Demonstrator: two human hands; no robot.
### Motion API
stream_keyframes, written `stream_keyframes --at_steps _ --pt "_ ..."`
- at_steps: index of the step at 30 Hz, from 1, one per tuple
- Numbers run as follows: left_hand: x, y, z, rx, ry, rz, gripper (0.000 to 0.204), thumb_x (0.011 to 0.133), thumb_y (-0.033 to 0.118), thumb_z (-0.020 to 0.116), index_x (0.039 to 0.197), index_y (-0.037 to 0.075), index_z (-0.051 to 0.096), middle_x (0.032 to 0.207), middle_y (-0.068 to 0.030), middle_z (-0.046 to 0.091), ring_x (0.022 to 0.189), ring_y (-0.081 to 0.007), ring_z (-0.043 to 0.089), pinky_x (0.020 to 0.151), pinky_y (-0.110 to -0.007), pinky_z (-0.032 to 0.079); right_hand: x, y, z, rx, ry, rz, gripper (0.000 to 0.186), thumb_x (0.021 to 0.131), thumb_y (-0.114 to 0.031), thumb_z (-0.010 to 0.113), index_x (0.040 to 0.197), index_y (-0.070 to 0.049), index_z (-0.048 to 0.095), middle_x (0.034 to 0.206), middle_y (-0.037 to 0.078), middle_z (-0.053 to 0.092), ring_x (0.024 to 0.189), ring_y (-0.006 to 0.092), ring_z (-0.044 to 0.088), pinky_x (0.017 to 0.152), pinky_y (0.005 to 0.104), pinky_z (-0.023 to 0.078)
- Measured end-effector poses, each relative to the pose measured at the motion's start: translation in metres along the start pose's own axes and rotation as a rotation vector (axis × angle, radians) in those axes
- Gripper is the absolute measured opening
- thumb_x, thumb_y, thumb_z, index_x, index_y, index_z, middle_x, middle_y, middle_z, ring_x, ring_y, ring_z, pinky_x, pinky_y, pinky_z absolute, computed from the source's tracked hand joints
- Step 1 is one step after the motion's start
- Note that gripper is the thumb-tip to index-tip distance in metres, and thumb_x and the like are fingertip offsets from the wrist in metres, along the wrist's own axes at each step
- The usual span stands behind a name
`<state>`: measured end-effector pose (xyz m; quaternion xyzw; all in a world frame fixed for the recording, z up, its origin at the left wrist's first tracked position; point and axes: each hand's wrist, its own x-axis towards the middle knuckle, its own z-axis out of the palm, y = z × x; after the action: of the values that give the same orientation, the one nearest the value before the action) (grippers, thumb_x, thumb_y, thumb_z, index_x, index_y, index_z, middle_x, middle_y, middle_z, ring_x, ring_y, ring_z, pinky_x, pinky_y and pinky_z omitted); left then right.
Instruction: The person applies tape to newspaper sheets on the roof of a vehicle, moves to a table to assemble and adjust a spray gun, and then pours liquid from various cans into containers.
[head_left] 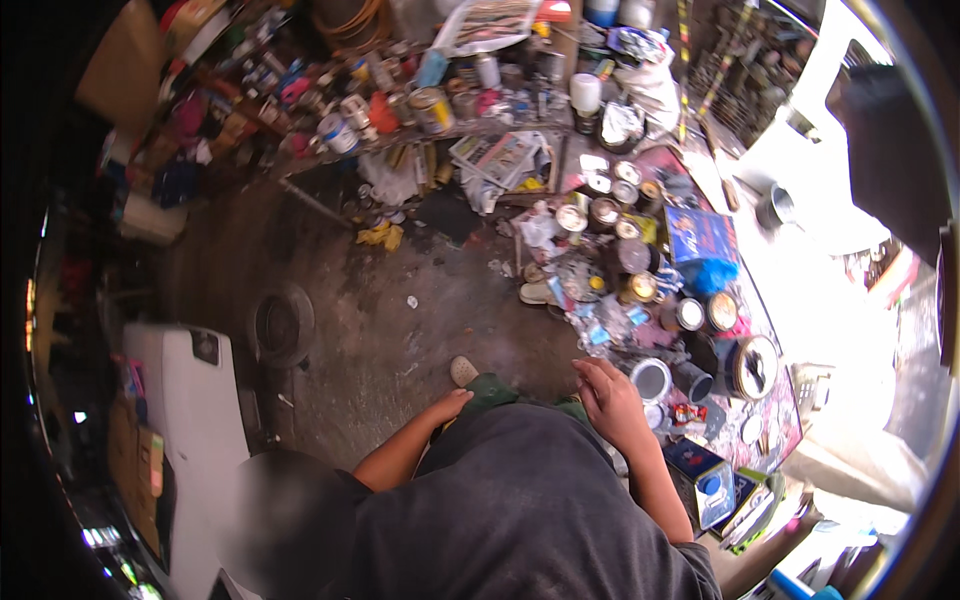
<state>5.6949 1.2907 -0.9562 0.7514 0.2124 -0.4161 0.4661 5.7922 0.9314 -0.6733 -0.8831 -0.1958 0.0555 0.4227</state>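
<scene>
My left hand (pixel 448 405) is at my left hip beside green trousers (pixel 490 390), fingers curled; whatever they may hold is too small to make out. My right hand (pixel 605 392) hangs at my right side with loosely bent fingers apart and nothing visible in it, nearest a grey-rimmed can (pixel 650 378). Beside that stand a dark cylinder (pixel 692 380) and a large open tin (pixel 755 365) with a dark tool across it. These sit on a stained worktop (pixel 785 420) crowded with several cans, rags and a blue-topped box (pixel 700 235).
Stained floor (pixel 380 320) lies before me, with a tyre-like ring (pixel 280 322) and a white cabinet-like object (pixel 185 420) to the left. A cluttered shelf (pixel 480 130) of cans runs across the back. Blue tins (pixel 700 485) stand low at my right. A white sack (pixel 655 95) is behind.
</scene>
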Motion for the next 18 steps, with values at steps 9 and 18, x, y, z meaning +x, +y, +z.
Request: stream_keyframes --at_steps 9,18 --pt "-0.026 -0.179 -0.117 -0.141 0.294 -0.016 0.045 0.099 0.037 0.048 0.115 -0.002 0.064 0.108 -0.0168 0.069 0.099 -0.0290 0.064 0.086 -0.043 0.049 0.066 0.100 0.260 -0.286 -0.629 0.197 0.041 0.093 -0.031 0.061 0.122 -0.003 0.062 0.122 0.024 0.061 0.112 0.0408 0.059 0.094 0.0467 0.049" --pt "-0.012 -0.243 -0.195 -0.026 0.178 -0.135 0.037 0.091 0.031 0.055 0.095 -0.002 0.070 0.094 -0.0233 0.069 0.089 -0.0348 0.066 0.083 -0.045 0.049 0.149 0.071 0.313 0.034 -0.790 0.192 0.050 0.095 -0.044 0.059 0.122 -0.003 0.066 0.140 0.026 0.052 0.133 0.0391 0.046 0.113 0.0429 0.035"
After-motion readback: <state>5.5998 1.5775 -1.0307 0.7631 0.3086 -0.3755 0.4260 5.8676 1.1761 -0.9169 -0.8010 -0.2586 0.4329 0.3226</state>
